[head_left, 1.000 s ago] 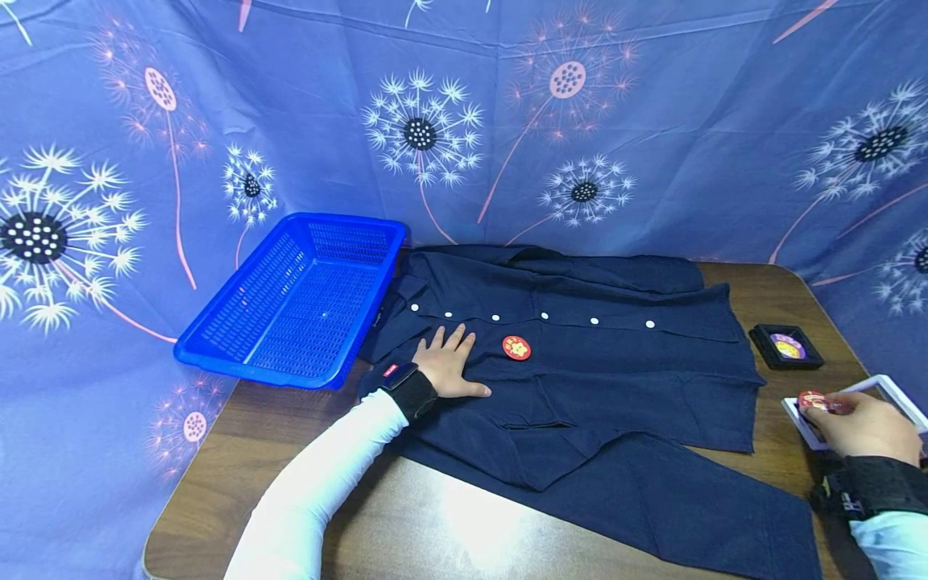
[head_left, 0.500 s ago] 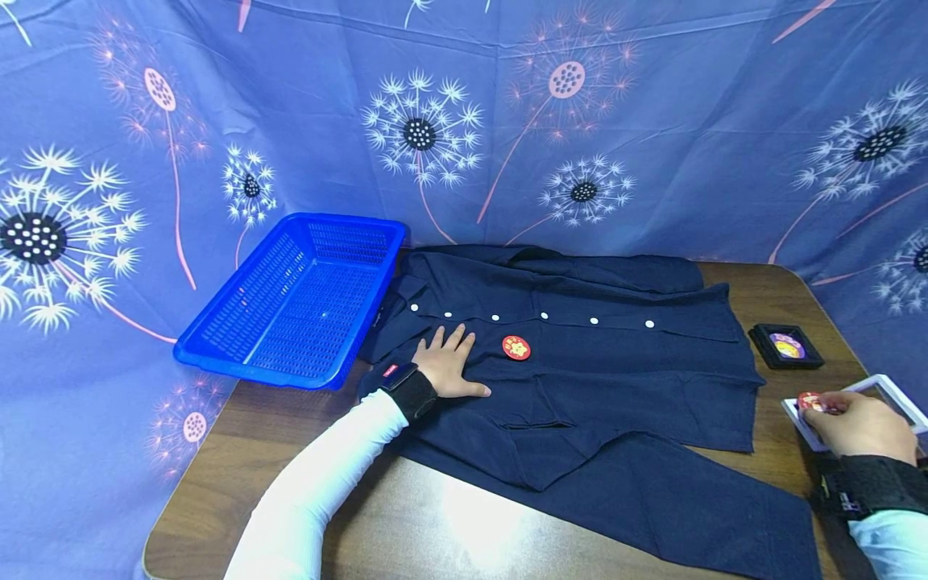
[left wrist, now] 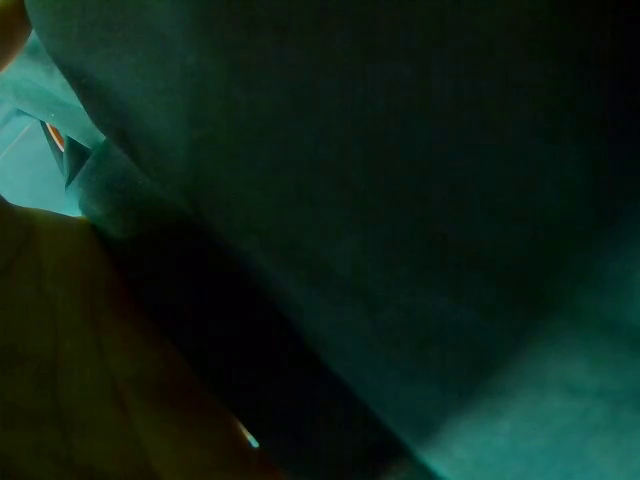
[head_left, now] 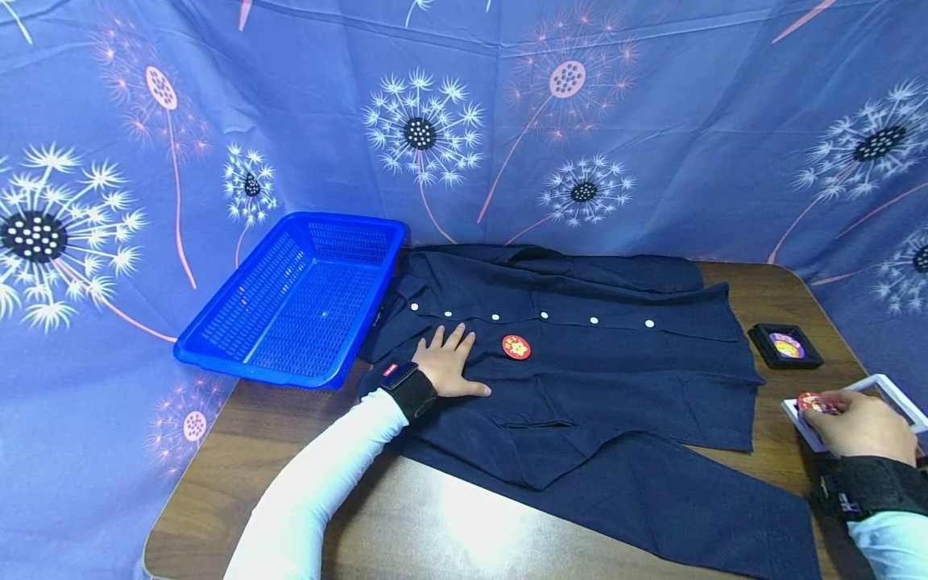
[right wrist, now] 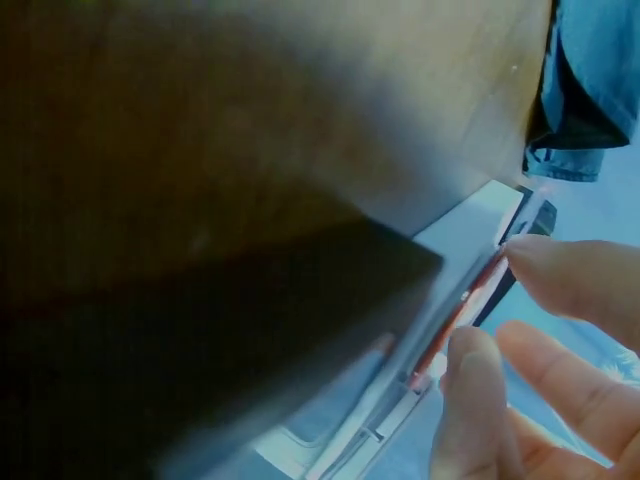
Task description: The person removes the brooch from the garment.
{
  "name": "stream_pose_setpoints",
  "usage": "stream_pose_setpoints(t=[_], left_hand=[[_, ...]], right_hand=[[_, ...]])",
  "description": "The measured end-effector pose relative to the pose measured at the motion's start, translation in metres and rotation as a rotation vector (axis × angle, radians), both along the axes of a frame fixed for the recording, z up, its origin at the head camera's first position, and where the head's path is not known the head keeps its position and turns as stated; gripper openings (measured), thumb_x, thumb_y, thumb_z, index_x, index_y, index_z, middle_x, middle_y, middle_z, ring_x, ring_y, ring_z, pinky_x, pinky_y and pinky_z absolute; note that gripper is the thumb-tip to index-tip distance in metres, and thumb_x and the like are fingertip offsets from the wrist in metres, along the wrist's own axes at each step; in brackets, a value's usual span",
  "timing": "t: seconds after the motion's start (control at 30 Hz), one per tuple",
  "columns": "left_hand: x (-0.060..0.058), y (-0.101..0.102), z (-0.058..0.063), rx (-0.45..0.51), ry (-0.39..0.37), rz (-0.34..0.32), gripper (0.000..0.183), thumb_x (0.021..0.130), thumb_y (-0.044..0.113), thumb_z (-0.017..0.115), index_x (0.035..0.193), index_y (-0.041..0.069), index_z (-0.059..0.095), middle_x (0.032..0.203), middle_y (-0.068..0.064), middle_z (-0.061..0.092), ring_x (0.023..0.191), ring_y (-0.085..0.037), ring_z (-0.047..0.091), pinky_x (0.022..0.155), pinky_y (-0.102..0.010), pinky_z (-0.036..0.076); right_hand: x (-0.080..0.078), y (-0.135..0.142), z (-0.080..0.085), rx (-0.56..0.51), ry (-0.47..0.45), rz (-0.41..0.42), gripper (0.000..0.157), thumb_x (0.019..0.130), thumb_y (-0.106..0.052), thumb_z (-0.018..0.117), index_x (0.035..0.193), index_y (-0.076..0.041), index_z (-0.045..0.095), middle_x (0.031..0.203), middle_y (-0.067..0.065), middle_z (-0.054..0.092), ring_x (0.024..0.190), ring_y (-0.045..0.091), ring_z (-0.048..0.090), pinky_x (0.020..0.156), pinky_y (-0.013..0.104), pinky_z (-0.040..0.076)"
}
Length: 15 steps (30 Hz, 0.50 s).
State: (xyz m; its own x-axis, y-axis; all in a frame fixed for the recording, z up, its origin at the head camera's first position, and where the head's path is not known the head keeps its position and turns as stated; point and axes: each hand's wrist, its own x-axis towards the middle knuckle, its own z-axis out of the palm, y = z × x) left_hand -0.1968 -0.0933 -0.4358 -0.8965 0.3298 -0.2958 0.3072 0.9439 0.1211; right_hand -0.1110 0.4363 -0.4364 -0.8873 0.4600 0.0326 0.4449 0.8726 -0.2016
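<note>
A dark navy button-up shirt (head_left: 638,395) lies spread over the table, white buttons along its front. My left hand (head_left: 445,366) rests flat on its upper part, fingers spread. Just beyond those fingers, a round red badge with a yellow star (head_left: 516,347) lies on the cloth. At the right, my right hand (head_left: 870,427) pinches another round red badge (head_left: 812,401) by its edge, at a white-rimmed case (head_left: 899,395). In the right wrist view this badge (right wrist: 460,310) shows edge-on, close against the case. Dark cloth (left wrist: 350,200) fills most of the left wrist view.
A blue plastic basket (head_left: 337,374) stands at the left, beside the shirt's collar. Beyond the right hand sits a small black square case (head_left: 761,354) with a purple and yellow round badge (head_left: 787,345) in it. A patterned blue cloth (head_left: 471,48) hangs behind the wooden table (head_left: 239,475).
My right hand and the red badge it pinches have shifted very slightly. The left hand, shirt and basket stay where they were.
</note>
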Motion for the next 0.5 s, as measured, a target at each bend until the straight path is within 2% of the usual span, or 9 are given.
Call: stream_pose_setpoints(t=[0.2, 0.33, 0.4, 0.5], left_hand=[[-0.001, 0.0, -0.001, -0.005, -0.004, 0.0, 0.106, 0.077, 0.074, 0.061, 0.157, 0.017, 0.023, 0.165, -0.008, 0.015, 0.15, -0.042, 0.016, 0.115, -0.063, 0.023], [-0.001, 0.0, -0.001, -0.006, -0.004, 0.001, 0.106, 0.076, 0.075, 0.061, 0.157, 0.017, 0.023, 0.165, -0.008, 0.015, 0.15, -0.042, 0.016, 0.116, -0.063, 0.023], [-0.001, 0.0, -0.001, -0.009, -0.003, 0.002, 0.106, 0.077, 0.075, 0.061, 0.157, 0.017, 0.023, 0.165, -0.008, 0.015, 0.15, -0.042, 0.015, 0.116, -0.063, 0.023], [-0.001, 0.0, -0.001, -0.009, -0.004, 0.003, 0.106, 0.076, 0.075, 0.061, 0.157, 0.017, 0.023, 0.165, -0.007, 0.015, 0.15, -0.042, 0.015, 0.116, -0.063, 0.023]], right_hand=[[0.003, 0.0, 0.006, -0.021, 0.094, 0.013, 0.041, 0.087, -0.016, 0.062, 0.114, 0.015, 0.054, 0.116, 0.041, 0.055, 0.099, 0.059, 0.054, 0.075, 0.06, 0.043], [0.004, -0.001, 0.012, -0.056, 0.207, 0.037, 0.039, 0.088, -0.012, 0.058, 0.115, 0.017, 0.053, 0.112, 0.042, 0.056, 0.1, 0.059, 0.053, 0.074, 0.059, 0.042], [0.003, -0.002, 0.015, -0.09, 0.256, 0.014, 0.04, 0.089, -0.01, 0.055, 0.117, 0.017, 0.052, 0.11, 0.043, 0.055, 0.101, 0.057, 0.052, 0.07, 0.056, 0.039], [0.001, -0.004, 0.021, -0.174, 0.31, -0.062, 0.042, 0.09, -0.007, 0.052, 0.125, 0.016, 0.05, 0.12, 0.042, 0.05, 0.116, 0.055, 0.046, 0.084, 0.057, 0.039]])
